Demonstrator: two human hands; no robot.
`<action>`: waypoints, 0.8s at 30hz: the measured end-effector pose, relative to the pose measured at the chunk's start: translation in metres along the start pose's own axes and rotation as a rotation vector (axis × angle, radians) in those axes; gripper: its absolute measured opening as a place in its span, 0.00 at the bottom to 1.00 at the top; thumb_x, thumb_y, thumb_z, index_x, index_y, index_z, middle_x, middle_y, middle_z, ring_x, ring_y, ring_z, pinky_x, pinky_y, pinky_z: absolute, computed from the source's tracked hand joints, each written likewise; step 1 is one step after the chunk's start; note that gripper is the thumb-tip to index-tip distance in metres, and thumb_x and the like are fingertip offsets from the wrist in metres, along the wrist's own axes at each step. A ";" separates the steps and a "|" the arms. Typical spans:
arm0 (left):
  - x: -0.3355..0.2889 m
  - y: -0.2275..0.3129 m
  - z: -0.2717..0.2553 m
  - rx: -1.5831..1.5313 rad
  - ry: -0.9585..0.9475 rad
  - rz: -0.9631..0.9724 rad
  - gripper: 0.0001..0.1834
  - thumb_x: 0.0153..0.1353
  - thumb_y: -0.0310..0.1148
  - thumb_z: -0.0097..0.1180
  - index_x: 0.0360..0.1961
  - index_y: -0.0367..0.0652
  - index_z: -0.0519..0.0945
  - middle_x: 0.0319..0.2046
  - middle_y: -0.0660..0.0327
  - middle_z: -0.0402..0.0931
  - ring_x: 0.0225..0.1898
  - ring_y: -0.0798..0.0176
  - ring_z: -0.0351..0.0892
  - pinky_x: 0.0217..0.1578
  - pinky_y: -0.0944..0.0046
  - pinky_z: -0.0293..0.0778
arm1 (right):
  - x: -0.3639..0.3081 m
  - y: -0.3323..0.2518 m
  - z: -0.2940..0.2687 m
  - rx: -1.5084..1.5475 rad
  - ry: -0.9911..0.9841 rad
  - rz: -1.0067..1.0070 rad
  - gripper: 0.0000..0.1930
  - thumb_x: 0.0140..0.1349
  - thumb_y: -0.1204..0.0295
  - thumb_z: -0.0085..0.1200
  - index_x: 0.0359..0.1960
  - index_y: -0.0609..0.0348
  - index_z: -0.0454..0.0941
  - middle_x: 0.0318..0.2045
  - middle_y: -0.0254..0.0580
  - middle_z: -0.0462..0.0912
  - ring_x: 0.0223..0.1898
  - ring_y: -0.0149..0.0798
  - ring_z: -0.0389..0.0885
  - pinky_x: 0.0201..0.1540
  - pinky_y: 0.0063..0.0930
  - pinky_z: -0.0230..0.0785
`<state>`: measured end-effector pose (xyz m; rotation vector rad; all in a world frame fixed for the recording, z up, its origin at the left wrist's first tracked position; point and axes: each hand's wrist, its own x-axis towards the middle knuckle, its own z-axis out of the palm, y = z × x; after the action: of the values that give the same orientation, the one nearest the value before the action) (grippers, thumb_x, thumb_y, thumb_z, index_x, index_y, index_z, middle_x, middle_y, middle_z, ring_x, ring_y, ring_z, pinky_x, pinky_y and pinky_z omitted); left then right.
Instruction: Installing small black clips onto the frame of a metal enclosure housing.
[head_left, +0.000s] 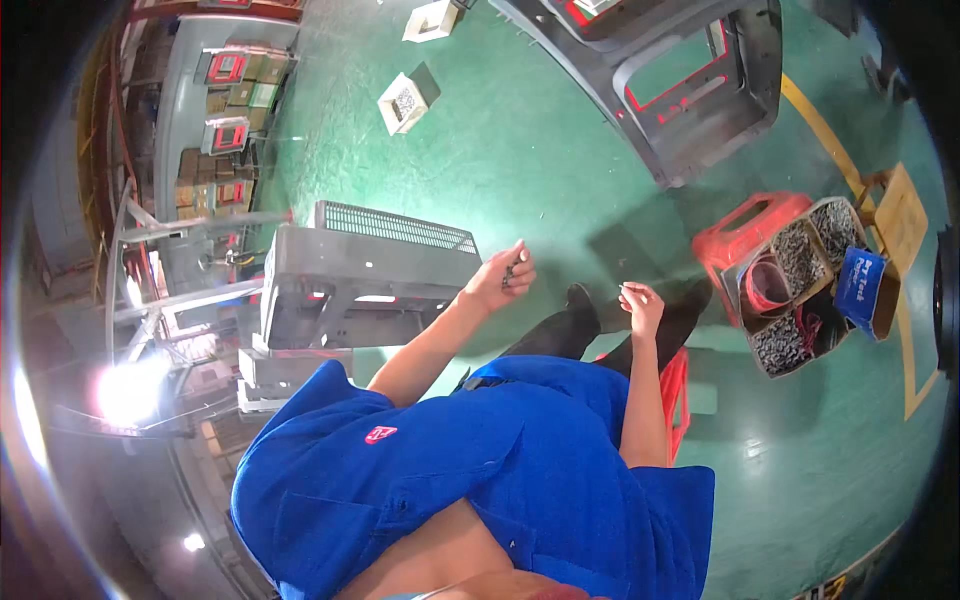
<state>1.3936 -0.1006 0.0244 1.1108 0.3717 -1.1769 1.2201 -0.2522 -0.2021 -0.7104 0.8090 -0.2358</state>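
My left hand [505, 276] is held out over the green floor with its fingers curled around small dark screws [508, 274]. Beside it on the left stands a large grey casing [360, 270] with a slotted panel; the hand is apart from it. My right hand [642, 306] is raised in front of my legs, its fingertips pinched together. Whatever lies between those fingertips is too small to make out. To the right of it, a carton with compartments [800, 262] full of small dark metal parts sits by a red plastic stool [742, 232].
A red cup-like container [766, 284] and a blue box [862, 285] are in the carton. A grey frame [690, 120] with a window opening stands at the far right. Two white trays [404, 104] lie on the floor ahead. A red seat [675, 400] shows under me.
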 end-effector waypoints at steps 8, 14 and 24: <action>0.079 -0.018 0.106 0.197 -0.109 -0.103 0.15 0.68 0.40 0.44 0.48 0.40 0.70 0.18 0.72 0.54 0.18 0.76 0.51 0.14 0.78 0.48 | -0.003 0.017 -0.090 -0.009 0.145 0.101 0.06 0.54 0.78 0.59 0.34 0.66 0.79 0.26 0.41 0.81 0.25 0.30 0.80 0.25 0.18 0.71; 0.136 -0.036 0.147 0.200 -0.117 -0.182 0.18 0.67 0.39 0.47 0.53 0.41 0.68 0.17 0.71 0.53 0.18 0.75 0.50 0.13 0.76 0.47 | 0.008 -0.001 -0.120 -0.018 0.312 0.066 0.04 0.54 0.79 0.57 0.31 0.65 0.77 0.23 0.38 0.80 0.22 0.28 0.78 0.24 0.17 0.69; 0.147 -0.030 0.143 0.184 -0.069 -0.136 0.19 0.66 0.41 0.49 0.54 0.44 0.70 0.19 0.72 0.52 0.19 0.76 0.50 0.16 0.76 0.47 | 0.008 -0.016 -0.102 0.095 0.227 0.067 0.03 0.53 0.80 0.58 0.29 0.65 0.77 0.23 0.36 0.79 0.22 0.26 0.78 0.23 0.15 0.67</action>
<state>1.3843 -0.2989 -0.0334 1.2152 0.2934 -1.3880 1.1521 -0.3182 -0.2448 -0.5728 1.0293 -0.2958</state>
